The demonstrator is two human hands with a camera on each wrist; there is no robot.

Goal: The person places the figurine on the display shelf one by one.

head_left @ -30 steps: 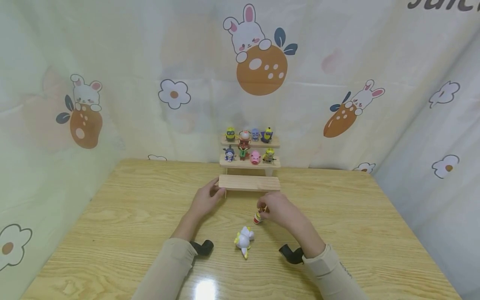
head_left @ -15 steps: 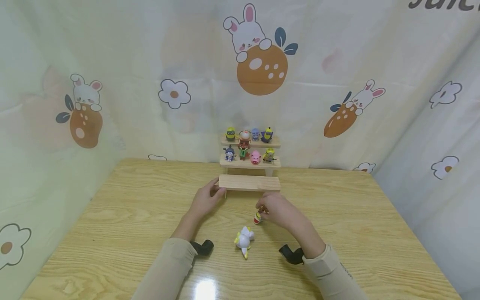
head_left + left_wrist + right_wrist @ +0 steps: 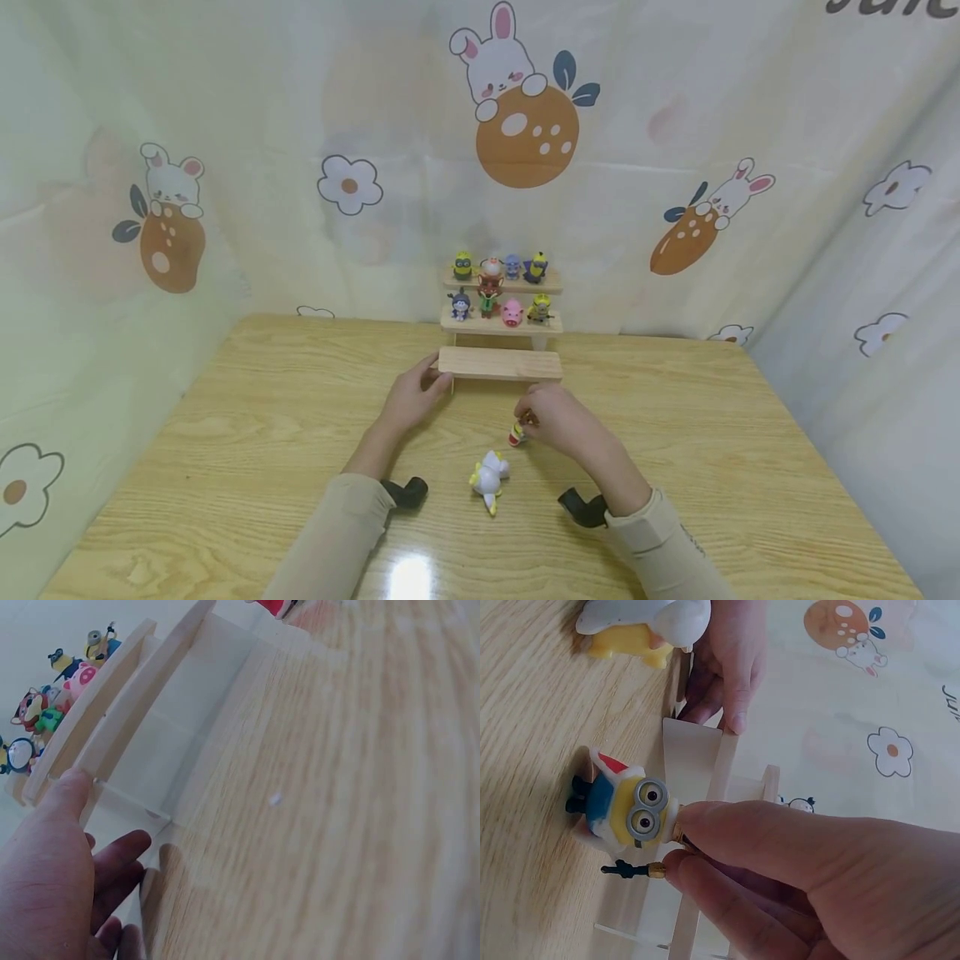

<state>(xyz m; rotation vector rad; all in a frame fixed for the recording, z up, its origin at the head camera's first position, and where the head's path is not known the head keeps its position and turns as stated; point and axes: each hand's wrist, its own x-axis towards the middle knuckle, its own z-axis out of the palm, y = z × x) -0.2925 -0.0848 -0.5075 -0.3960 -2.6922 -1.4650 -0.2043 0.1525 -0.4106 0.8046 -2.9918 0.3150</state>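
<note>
My right hand (image 3: pixel 558 419) pinches a minion figure (image 3: pixel 634 802) by the top of its head between thumb and fingers. The minion has grey goggles, a blue body, a red-and-white cape and a dark staff, and stays close over the table in front of the shelf. At the left end of the wooden display stand (image 3: pixel 498 362), my left hand (image 3: pixel 411 400) grips the lowest board, its thumb (image 3: pixel 71 791) on the board's end and other fingers curled below. A white-and-yellow toy figure (image 3: pixel 490 479) rests on the table nearer to me, between my forearms.
Several small figures occupy the stand's two upper tiers, among them a pink pig (image 3: pixel 512 313) and a fox in green (image 3: pixel 489 296). Behind the stand hangs a printed curtain (image 3: pixel 405 108). Black wrist pieces (image 3: pixel 408 493) show at both cuffs above the wooden table (image 3: pixel 262 433).
The head view has tilted very slightly. Both hands keep their places, with the minion still in the right hand and the stand in the left.
</note>
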